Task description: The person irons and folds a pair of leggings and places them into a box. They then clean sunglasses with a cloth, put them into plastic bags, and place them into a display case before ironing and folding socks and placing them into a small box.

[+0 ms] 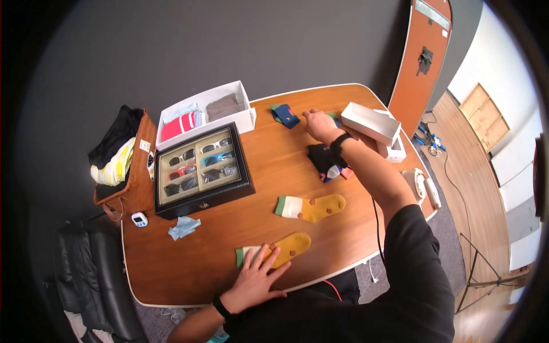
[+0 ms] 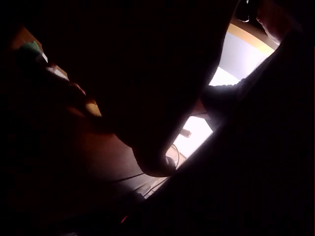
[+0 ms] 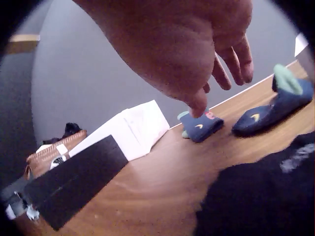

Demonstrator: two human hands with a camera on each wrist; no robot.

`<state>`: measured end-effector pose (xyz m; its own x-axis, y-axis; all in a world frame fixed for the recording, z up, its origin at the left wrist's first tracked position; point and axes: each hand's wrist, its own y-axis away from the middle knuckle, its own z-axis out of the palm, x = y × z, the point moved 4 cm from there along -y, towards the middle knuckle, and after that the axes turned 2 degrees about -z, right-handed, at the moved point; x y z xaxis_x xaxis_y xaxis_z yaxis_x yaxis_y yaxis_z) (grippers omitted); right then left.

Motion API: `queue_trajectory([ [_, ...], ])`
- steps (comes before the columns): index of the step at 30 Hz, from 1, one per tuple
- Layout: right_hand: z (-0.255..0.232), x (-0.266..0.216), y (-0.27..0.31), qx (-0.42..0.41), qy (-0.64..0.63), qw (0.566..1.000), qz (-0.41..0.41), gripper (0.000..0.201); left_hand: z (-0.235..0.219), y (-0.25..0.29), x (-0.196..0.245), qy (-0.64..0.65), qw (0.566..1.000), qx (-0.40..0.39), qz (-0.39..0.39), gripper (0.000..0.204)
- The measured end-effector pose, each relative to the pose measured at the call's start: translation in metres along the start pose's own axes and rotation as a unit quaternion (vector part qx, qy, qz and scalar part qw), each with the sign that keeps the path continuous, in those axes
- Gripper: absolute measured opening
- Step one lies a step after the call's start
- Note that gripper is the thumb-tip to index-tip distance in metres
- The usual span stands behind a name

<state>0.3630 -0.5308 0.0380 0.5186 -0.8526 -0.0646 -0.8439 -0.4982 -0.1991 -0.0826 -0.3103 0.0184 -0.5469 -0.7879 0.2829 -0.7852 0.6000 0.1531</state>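
Note:
My left hand (image 1: 253, 284) lies with fingers spread on a yellow sock (image 1: 294, 247) with a white and green cuff, near the table's front edge. A matching yellow sock (image 1: 323, 209) lies flat farther back. The left wrist view is mostly dark. My right hand (image 1: 323, 127) reaches over the far side of the table, its fingers loosely bent with nothing between them. In the right wrist view, a small folded navy sock (image 3: 204, 130) lies just beyond its fingertips. Another navy sock (image 3: 275, 113) with a pale green opening lies to the right, partly hidden by the hand in the head view.
Dark socks (image 1: 321, 159) lie bunched under my right wrist. At the left stand a black sunglasses case (image 1: 247, 182), a white box (image 1: 247, 121) with folded clothes and a brown basket (image 1: 137, 166). A blue cloth (image 1: 184, 227) lies in front; an empty white box (image 1: 372, 121) stands right.

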Motion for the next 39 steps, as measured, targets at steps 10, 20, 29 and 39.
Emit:
queue_trajectory([
  [10, 0.087, -0.039, -0.092, 0.054, 0.047, 0.995, -0.062, 0.023, -0.033, -0.006, -0.005, 0.095, 0.995, 0.014, -0.041, 0.072],
  [20, -0.107, -0.114, 0.073, 0.109, -0.147, 0.970, -0.162, 0.014, -0.117, -0.029, -0.026, 0.064, 0.950, 0.298, -0.062, 0.043],
  [29, -0.167, -0.176, 0.239, -0.104, -0.478, 0.846, -0.212, 0.022, -0.095, -0.035, -0.001, 0.307, 0.929, 0.202, -0.047, 0.037],
  [39, -0.158, 0.122, 0.158, -0.099, 0.115, 0.961, 0.233, 0.095, -0.057, -0.058, -0.071, 0.162, 0.926, 0.313, -0.134, 0.052],
])
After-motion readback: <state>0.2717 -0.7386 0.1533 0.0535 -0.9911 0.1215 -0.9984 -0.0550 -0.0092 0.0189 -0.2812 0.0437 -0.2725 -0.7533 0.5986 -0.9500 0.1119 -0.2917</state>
